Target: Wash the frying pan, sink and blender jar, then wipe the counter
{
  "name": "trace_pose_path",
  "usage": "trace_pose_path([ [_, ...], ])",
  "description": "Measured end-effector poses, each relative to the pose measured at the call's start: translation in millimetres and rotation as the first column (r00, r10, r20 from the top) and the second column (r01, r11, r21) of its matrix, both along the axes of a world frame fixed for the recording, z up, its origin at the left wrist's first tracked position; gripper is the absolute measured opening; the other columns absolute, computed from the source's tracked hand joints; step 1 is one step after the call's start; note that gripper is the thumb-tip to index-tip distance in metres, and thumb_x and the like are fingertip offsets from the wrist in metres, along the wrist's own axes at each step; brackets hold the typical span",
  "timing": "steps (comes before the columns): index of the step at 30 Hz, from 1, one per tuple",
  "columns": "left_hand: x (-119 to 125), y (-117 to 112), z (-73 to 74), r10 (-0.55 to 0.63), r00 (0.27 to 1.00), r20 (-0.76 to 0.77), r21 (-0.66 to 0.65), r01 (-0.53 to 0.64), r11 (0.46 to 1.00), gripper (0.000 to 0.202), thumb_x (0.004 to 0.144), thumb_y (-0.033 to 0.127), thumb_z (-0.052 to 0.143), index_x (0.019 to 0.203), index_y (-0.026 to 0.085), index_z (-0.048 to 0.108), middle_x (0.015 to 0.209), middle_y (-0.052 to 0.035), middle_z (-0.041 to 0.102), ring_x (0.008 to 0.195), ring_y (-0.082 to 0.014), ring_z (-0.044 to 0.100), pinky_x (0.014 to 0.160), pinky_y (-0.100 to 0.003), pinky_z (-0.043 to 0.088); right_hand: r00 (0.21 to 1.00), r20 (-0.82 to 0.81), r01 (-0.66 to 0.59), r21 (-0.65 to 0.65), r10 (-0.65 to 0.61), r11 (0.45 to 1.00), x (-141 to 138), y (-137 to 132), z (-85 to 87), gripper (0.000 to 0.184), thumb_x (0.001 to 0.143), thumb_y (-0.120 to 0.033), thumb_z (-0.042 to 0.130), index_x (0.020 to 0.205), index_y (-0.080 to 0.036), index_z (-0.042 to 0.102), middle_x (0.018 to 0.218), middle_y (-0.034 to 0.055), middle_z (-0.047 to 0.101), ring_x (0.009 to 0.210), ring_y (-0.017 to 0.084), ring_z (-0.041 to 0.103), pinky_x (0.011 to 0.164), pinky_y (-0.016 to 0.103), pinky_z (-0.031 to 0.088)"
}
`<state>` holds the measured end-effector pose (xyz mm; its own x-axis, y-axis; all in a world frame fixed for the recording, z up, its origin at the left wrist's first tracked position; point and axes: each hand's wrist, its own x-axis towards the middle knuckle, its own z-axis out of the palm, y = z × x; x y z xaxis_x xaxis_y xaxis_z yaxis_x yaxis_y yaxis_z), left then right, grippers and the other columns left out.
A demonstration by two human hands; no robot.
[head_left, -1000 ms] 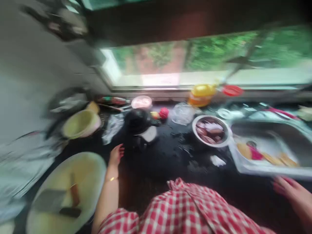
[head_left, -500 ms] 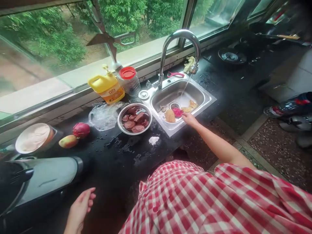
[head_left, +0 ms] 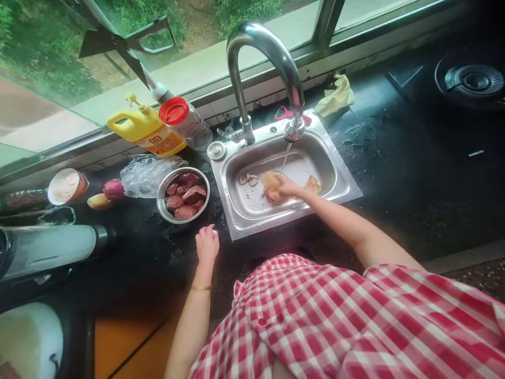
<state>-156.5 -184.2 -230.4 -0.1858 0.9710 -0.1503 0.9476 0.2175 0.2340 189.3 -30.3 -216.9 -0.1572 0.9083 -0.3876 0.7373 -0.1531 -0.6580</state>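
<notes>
In the sink [head_left: 347, 192], my right hand [head_left: 290, 187] is closed around a tan, rough-looking lump [head_left: 270, 181]. A magenta piece [head_left: 273, 198] shows just under it, partly hidden. Water falls from the curved faucet [head_left: 256, 31] close to this hand. Pale scraps [head_left: 249, 180] and a yellowish peel-like piece [head_left: 313, 184] lie in the basin. On the black counter left of the sink, my left hand [head_left: 207, 245] has its fingers curled down over a small white clump [head_left: 214, 232]. A metal bowl [head_left: 160, 202] of dark red meat pieces [head_left: 185, 195] in liquid stands just beyond it.
Behind the bowl are a clear plastic bag [head_left: 144, 176], a yellow pump jug [head_left: 153, 134] and a red-lidded jar [head_left: 193, 126]. Further left sit two fruits [head_left: 113, 188] and a tub [head_left: 65, 187]. A yellow cloth [head_left: 337, 97] and a stove burner [head_left: 473, 79] lie right.
My left hand has moved right and forward, reaching the white clump. My right hand has shifted left in the sink and now grasps the tan lump. The view has turned and come nearer the sink.
</notes>
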Motion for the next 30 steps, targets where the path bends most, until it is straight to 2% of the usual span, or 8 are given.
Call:
trace_pose_path([
  [5, 9, 9, 10.1, 0.235, 0.915, 0.328, 0.025, -0.258, 0.966, 0.030, 0.084, 0.017, 0.049, 0.107, 0.013, 0.068, 0.097, -0.0124, 0.062, 0.088, -0.0221, 0.060, 0.084, -0.034, 0.047, 0.973, 0.111, 0.192, 0.105, -0.204, 0.976, 101, 17, 32.2, 0.090, 0.069, -0.012, 0.058, 0.151, -0.015, 0.022, 0.132, 0.0155, 0.056, 0.112, 0.033, 0.058, 0.098, 0.045, 0.046],
  [8, 30, 27, 17.7, 0.298, 0.634, 0.713, -0.047, -0.382, 0.923, 0.029, 0.079, 0.024, 0.057, 0.104, 0.014, 0.067, 0.086, -0.0059, 0.063, 0.069, -0.0139, 0.057, 0.068, -0.026, 0.046, 0.958, 0.123, 0.233, 0.192, -0.259, 0.953, 123, 2, 42.7, 0.092, 0.069, -0.015, 0.057, 0.152, -0.017, 0.018, 0.130, 0.0145, 0.057, 0.111, 0.033, 0.059, 0.098, 0.047, 0.046],
  [11, 64, 56, 22.2, 0.266, 0.299, 0.916, -0.151, -0.357, 0.922, 0.035, 0.070, 0.023, 0.062, 0.104, 0.011, 0.065, 0.081, -0.0029, 0.061, 0.062, -0.0089, 0.051, 0.058, -0.021, 0.041, 0.946, 0.128, 0.252, 0.291, -0.299, 0.923, 132, -19, 48.2, 0.095, 0.068, -0.018, 0.056, 0.153, -0.015, 0.013, 0.134, 0.0156, 0.055, 0.114, 0.034, 0.058, 0.098, 0.047, 0.046],
  [15, 113, 97, 20.4, 0.286, 0.127, 0.950, -0.244, -0.269, 0.932, 0.040, 0.067, 0.018, 0.062, 0.106, 0.010, 0.064, 0.075, -0.0003, 0.057, 0.059, -0.0066, 0.049, 0.057, -0.020, 0.039, 0.925, 0.194, 0.224, 0.416, -0.326, 0.882, 152, -42, 55.0, 0.093, 0.068, -0.022, 0.054, 0.153, -0.014, 0.017, 0.132, 0.0166, 0.057, 0.110, 0.036, 0.060, 0.095, 0.049, 0.048],
  [18, 138, 119, 13.1, 0.300, 0.199, 0.933, -0.249, -0.242, 0.938, 0.036, 0.070, 0.015, 0.058, 0.105, 0.009, 0.064, 0.072, -0.0002, 0.057, 0.057, -0.0063, 0.047, 0.055, -0.019, 0.037, 0.897, 0.212, 0.253, 0.474, -0.388, 0.844, 174, -56, 59.1, 0.090, 0.069, -0.024, 0.052, 0.152, -0.013, 0.018, 0.132, 0.0163, 0.058, 0.110, 0.035, 0.061, 0.093, 0.048, 0.049],
  [23, 142, 154, -7.9, 0.250, 0.595, 0.764, -0.122, -0.248, 0.961, 0.030, 0.079, 0.013, 0.048, 0.102, 0.010, 0.068, 0.077, -0.0057, 0.064, 0.064, -0.0121, 0.052, 0.061, -0.023, 0.041, 0.857, 0.214, 0.327, 0.476, -0.468, 0.816, 209, -61, 53.1, 0.088, 0.069, -0.026, 0.052, 0.150, -0.011, 0.024, 0.125, 0.0178, 0.061, 0.104, 0.036, 0.063, 0.090, 0.048, 0.050],
  [26, 136, 182, -24.7, 0.190, 0.762, 0.619, -0.052, -0.202, 0.978, 0.033, 0.084, 0.014, 0.047, 0.111, 0.012, 0.066, 0.104, -0.0126, 0.067, 0.092, -0.0208, 0.059, 0.082, -0.029, 0.044, 0.851, 0.221, 0.326, 0.487, -0.475, 0.810, 225, -52, 39.6, 0.086, 0.069, -0.026, 0.052, 0.150, -0.011, 0.025, 0.127, 0.0180, 0.060, 0.106, 0.037, 0.062, 0.091, 0.049, 0.050],
  [30, 148, 207, -53.8, -0.031, 0.949, 0.314, -0.037, 0.045, 0.998, 0.046, 0.083, 0.013, 0.053, 0.129, 0.021, 0.056, 0.143, -0.0129, 0.045, 0.129, -0.0311, 0.039, 0.106, -0.041, 0.032, 0.860, 0.237, 0.281, 0.517, -0.451, 0.808, 234, -43, 14.7, 0.084, 0.069, -0.026, 0.050, 0.148, -0.009, 0.026, 0.133, 0.0176, 0.056, 0.113, 0.035, 0.059, 0.096, 0.047, 0.049],
])
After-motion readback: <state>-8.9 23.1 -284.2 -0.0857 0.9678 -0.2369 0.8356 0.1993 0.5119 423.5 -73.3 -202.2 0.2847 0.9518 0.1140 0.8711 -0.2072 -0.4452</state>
